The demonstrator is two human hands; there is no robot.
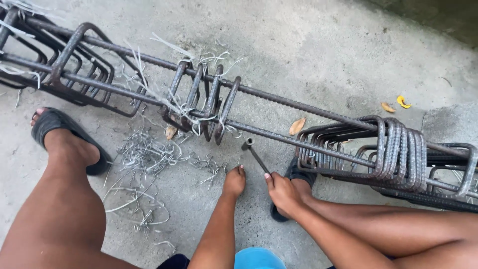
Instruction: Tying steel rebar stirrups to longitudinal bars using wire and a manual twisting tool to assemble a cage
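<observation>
My right hand (pixel 281 192) grips a short dark metal tying tool (pixel 255 153), its hooked tube end pointing up toward the rebar cage (pixel 279 134). My left hand (pixel 234 182) reaches down to the concrete floor with fingers closed, its tips near loose tie wires (pixel 149 154); whether it pinches a wire I cannot tell. The cage is long ribbed bars running from upper left to lower right, with square stirrups. Three stirrups (pixel 204 102) in the middle are bound with pale wire. A bunch of stirrups (pixel 398 152) sits at the right.
My left foot in a black sandal (pixel 59 132) rests on the floor at left; my right foot (pixel 294 182) sits beside the right hand. More stirrups (pixel 79 65) cluster at upper left. Dry leaves (pixel 297 126) lie on the concrete. A blue object (pixel 256 259) shows at the bottom edge.
</observation>
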